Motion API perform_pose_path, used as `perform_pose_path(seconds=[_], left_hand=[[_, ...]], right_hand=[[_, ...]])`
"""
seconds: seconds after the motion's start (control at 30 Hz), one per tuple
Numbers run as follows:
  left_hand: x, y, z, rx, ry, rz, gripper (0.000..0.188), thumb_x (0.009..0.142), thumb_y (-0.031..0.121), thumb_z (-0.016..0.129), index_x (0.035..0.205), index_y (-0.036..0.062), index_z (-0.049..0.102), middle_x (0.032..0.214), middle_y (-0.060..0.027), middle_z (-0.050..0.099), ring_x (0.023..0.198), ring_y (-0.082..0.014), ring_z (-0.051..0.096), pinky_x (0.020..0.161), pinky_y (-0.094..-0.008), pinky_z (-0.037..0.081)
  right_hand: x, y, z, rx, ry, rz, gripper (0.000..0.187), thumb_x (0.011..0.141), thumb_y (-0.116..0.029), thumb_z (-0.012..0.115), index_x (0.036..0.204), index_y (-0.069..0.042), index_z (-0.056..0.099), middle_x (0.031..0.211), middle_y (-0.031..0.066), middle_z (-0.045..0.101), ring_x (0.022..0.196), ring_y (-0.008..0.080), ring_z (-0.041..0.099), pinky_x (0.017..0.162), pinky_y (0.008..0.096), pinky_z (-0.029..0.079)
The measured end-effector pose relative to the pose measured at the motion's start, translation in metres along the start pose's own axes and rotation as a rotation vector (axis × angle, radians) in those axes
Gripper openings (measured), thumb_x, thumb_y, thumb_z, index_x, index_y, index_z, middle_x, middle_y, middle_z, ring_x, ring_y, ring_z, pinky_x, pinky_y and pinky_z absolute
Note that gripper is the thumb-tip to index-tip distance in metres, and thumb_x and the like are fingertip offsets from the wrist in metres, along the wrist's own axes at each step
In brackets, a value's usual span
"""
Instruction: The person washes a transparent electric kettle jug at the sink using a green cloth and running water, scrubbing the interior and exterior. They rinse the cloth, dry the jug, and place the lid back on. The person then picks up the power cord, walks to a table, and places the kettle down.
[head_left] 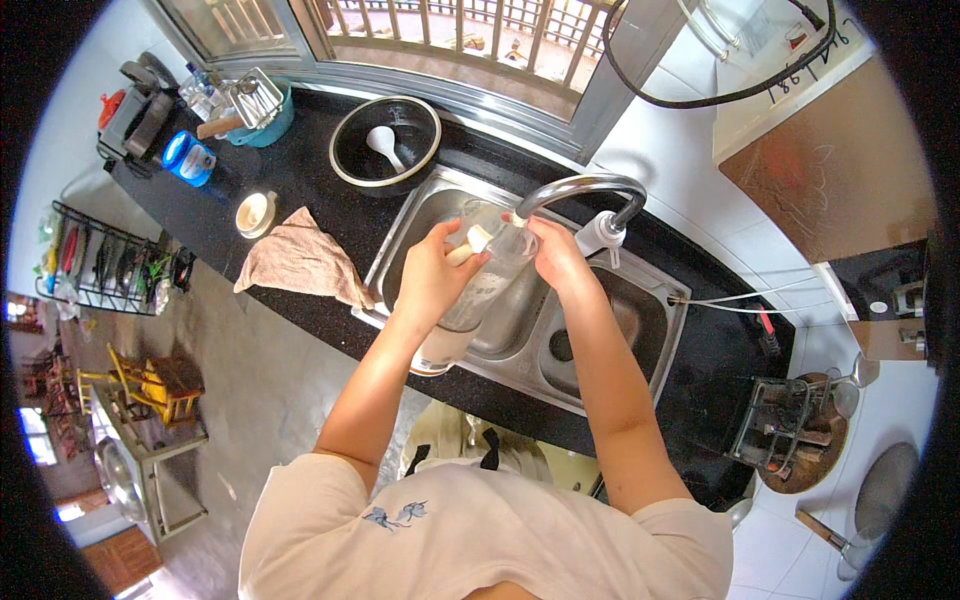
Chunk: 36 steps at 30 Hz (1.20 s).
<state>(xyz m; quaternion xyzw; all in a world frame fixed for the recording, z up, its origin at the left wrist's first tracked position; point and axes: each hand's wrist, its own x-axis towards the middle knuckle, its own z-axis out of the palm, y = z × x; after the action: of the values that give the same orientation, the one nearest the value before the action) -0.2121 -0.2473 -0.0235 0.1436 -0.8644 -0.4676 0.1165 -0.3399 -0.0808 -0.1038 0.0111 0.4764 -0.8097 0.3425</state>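
A fisheye view looked steeply down from the person's head, over the pale shirt [480, 540], onto the nearby left hand [433, 272], right hand [560, 256] and sink [512, 315], with the window frame [420, 88] beyond.

Far side has a grey-framed window [340, 75], w/ upright bars [461, 25] outside; bright daylight comes thru. Right wall [700, 165] is white-tiled; left wall [85, 150] is pale. Speckled black counter [300, 195] runs betw. them. On left, grey floor [260, 350] carries yellow chair [168, 388] & metal-framed table [175, 450].
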Motion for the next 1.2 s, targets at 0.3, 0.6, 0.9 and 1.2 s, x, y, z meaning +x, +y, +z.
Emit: perform_pose_path(seconds=[0.3,0.6,0.9,1.2], left_hand=[[0.001,-0.002,0.010,-0.030,-0.005,-0.049,0.058,0.072,0.023,0.079,0.118,-0.0038,0.054,0.066,-0.0154,0.063,0.060,-0.0227,0.063,0.058,-0.0312,0.048],[-0.001,-0.010,0.024,-0.164,-0.064,-0.126,0.061,0.076,0.018,0.077,0.125,-0.0043,0.049,0.092,-0.0161,0.068,0.081,-0.0155,0.065,0.072,-0.0261,0.050],[0.000,-0.007,0.031,-0.337,-0.095,-0.151,0.057,0.077,0.014,0.077,0.124,-0.0060,0.050,0.088,-0.0154,0.068,0.078,-0.0138,0.065,0.069,-0.0246,0.050],[0.025,-0.034,0.022,-0.572,-0.330,-0.275,0.049,0.076,0.011,0.078,0.119,0.0002,0.055,0.076,0.0008,0.060,0.053,-0.0019,0.044,0.044,-0.0171,0.032]], right_hand=[[0.004,0.003,0.000,-0.525,0.237,-0.076,0.024,0.081,-0.007,0.067,0.103,0.000,0.069,0.094,0.0054,0.067,0.082,0.0123,0.058,0.078,0.0253,0.042],[-0.021,0.005,-0.021,-0.154,0.310,-0.180,0.025,0.085,-0.017,0.064,0.104,-0.001,0.066,0.107,0.0072,0.064,0.100,0.0159,0.057,0.087,0.0289,0.042],[-0.046,0.049,-0.072,-0.167,0.356,-0.187,0.041,0.096,-0.035,0.050,0.124,-0.006,0.053,0.122,0.0085,0.058,0.113,0.0200,0.053,0.095,0.0346,0.038],[-0.037,0.050,-0.040,-0.200,-0.117,-0.332,0.074,0.082,-0.014,0.069,0.142,0.000,0.028,0.143,0.0093,0.038,0.133,0.0214,0.034,0.112,0.0349,0.021]])
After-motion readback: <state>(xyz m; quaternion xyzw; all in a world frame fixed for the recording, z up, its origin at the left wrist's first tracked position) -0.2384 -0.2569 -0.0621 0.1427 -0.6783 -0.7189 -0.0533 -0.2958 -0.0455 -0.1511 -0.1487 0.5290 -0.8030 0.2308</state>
